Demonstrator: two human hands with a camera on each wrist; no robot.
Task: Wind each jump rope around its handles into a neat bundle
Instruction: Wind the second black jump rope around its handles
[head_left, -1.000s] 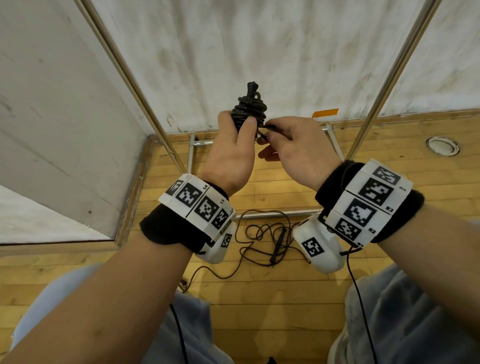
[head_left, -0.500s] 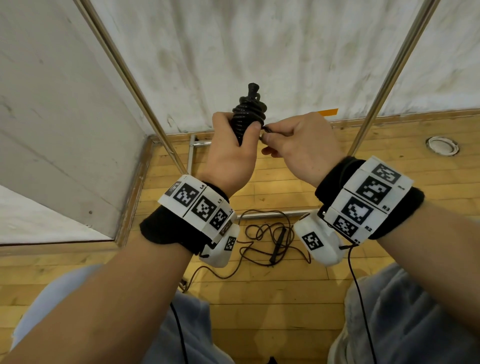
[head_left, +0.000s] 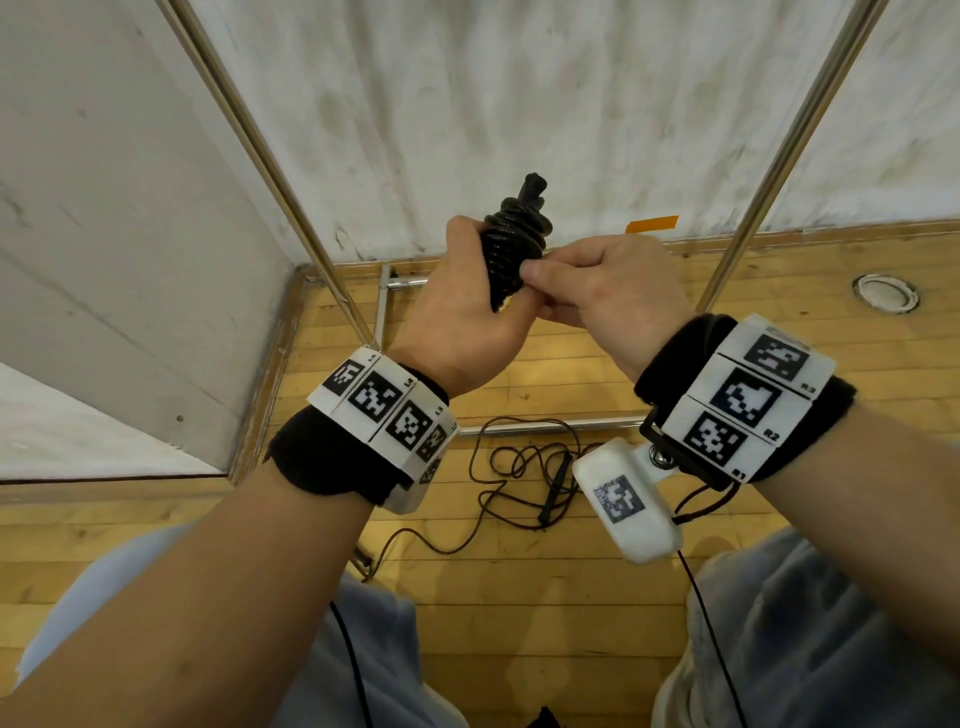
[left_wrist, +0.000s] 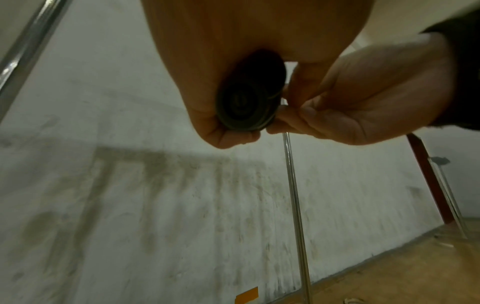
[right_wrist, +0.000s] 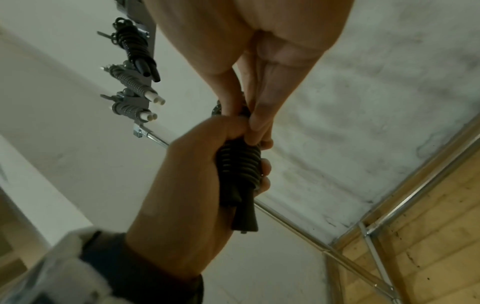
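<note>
Above the wooden floor (head_left: 519, 597), between two slanted metal poles (head_left: 270, 171), a nearly finished black rope bundle (head_left: 511, 244) is being gripped by the left hand (head_left: 462, 312). Its loose end is being pinched against the coils by the right hand (head_left: 602, 291), probably for tucking. A second, unwound rope (head_left: 524, 483) is lying on that floor below, with open room around it.

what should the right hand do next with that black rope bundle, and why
Probably tuck the rope end under a coil and pull it snug. The left hand grips the black bundle, already wound in tight coils, and the right hand pinches at its side, so only securing seems left. Another jump rope lies loose on the floor.
</note>
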